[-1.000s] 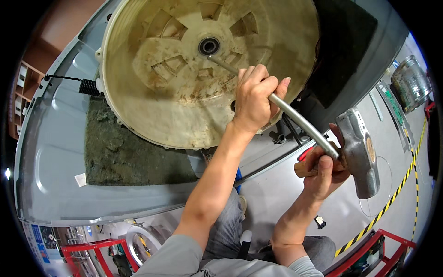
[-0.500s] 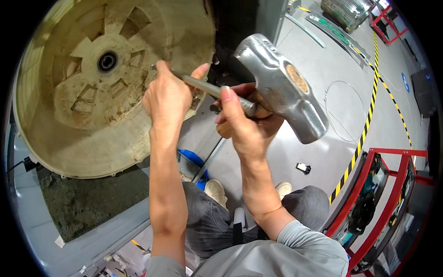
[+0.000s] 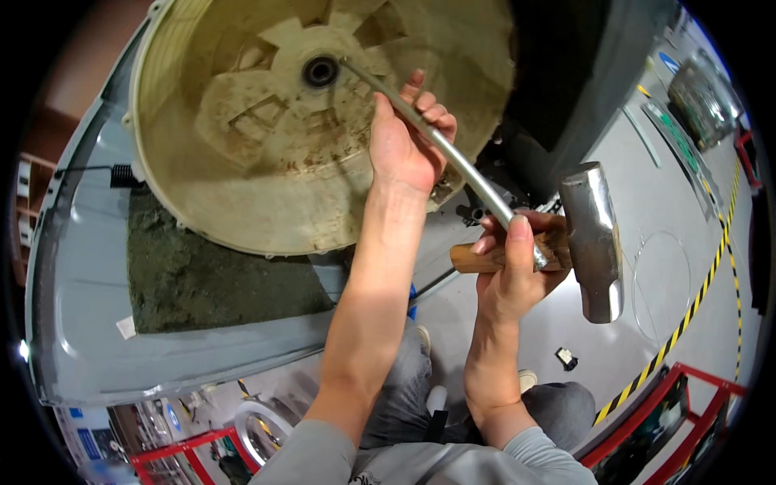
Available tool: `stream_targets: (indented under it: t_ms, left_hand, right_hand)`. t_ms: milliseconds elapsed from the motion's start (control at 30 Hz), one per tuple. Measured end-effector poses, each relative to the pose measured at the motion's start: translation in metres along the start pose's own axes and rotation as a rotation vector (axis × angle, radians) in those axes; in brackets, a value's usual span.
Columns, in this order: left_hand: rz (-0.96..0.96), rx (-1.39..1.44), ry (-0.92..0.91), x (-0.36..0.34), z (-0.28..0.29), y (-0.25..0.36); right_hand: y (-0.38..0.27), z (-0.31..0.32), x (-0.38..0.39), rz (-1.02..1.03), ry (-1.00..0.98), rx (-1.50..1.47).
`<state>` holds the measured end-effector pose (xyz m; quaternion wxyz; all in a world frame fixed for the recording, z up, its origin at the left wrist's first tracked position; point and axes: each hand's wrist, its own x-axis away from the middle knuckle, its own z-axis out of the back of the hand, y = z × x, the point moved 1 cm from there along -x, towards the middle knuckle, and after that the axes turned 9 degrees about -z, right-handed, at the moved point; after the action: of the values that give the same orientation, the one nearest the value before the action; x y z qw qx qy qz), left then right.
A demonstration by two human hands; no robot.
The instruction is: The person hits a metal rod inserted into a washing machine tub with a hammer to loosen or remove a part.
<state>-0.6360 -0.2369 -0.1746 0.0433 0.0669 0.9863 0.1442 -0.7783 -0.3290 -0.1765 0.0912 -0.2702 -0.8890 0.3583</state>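
A large cream plastic washing machine tub (image 3: pixel 218 174), stained inside, lies with its open side toward me. At its centre is a dark round bearing (image 3: pixel 321 72). Palm up, my left hand (image 3: pixel 408 149) supports a long metal rod (image 3: pixel 457 162) between thumb and fingers. The rod's far tip appears just right of the bearing; whether they touch I cannot tell. My right hand (image 3: pixel 517 271) grips the wooden handle of a sledgehammer (image 3: pixel 592 242) close to its steel head, and its thumb presses the rod's near end against that handle.
Under the tub lies a dark, worn mat (image 3: pixel 218 283) on a grey metal panel (image 3: pixel 89 323). Red-framed racks (image 3: pixel 679 404) stand at the lower right. Yellow-black tape (image 3: pixel 679 331), a thin wire loop (image 3: pixel 647 267) and a metal drum (image 3: pixel 703 101) are on the floor to the right.
My view has swung left, shifting the tub rightward in the picture. My left hand has turned palm up, and more of the rod now shows, its tip nearer the bearing. The hammer has tilted more upright.
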Motion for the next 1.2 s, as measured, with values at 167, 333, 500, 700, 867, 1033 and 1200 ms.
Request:
stream_targets:
  t_ms: [167, 333, 500, 700, 867, 1033, 1200]
  left_hand:
    - [-0.063, 0.257, -0.021, -0.008, 0.008, 0.021]
    - [-0.117, 0.281, 0.072, -0.019, 0.009, 0.041]
    - [-0.046, 0.387, 0.038, -0.023, 0.013, 0.045]
    - [-0.083, 0.360, -0.023, -0.026, 0.011, 0.054]
    - [-0.117, 0.371, -0.039, -0.027, 0.014, 0.056]
    - [-0.114, 0.382, -0.048, -0.028, 0.014, 0.056]
    - [-0.111, 0.389, -0.044, -0.029, 0.016, 0.054]
  right_hand:
    - [0.019, -0.011, 0.007, -0.073, -0.052, 0.129]
    - [0.029, -0.022, 0.001, -0.126, -0.147, 0.262]
    - [0.034, -0.031, 0.009, -0.083, -0.175, 0.319]
    - [0.039, -0.035, 0.008, -0.056, -0.201, 0.304]
    - [0.042, -0.038, 0.007, -0.060, -0.155, 0.299]
    - [0.044, -0.039, 0.007, -0.041, -0.157, 0.307]
    - [0.044, -0.040, 0.008, -0.051, -0.136, 0.316]
